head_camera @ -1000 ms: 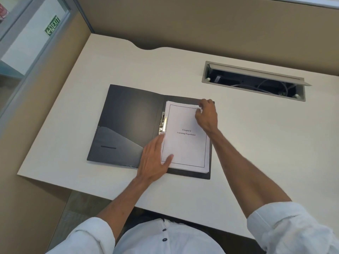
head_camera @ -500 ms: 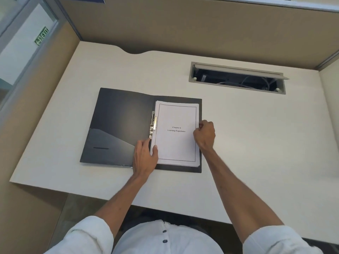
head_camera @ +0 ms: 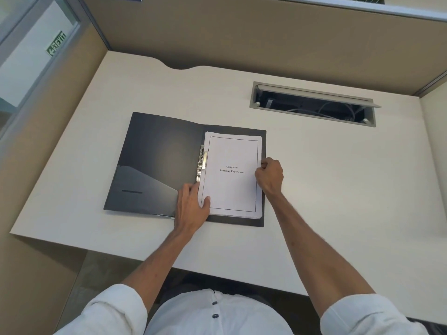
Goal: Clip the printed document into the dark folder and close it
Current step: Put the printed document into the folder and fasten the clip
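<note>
The dark folder (head_camera: 157,163) lies open flat on the desk, its left flap bearing a pocket. The printed document (head_camera: 232,187), a white stack titled "Chapter 6 Learning Experience", rests on the right flap. A metal clip (head_camera: 202,163) by the spine overlaps the stack's left edge. My left hand (head_camera: 192,209) lies flat at the stack's lower left corner, thumb on the paper. My right hand (head_camera: 269,175) is curled against the stack's right edge, fingers closed at the paper's edge.
The pale desk (head_camera: 326,189) has an open cable tray (head_camera: 314,105) with wires at the back right. Beige partition walls (head_camera: 217,32) enclose the back and both sides. The near desk edge runs just below the folder.
My right hand slid from the stack's top right corner down to the middle of its right edge. My left hand drew back to the lower left corner. The view shifted slightly.
</note>
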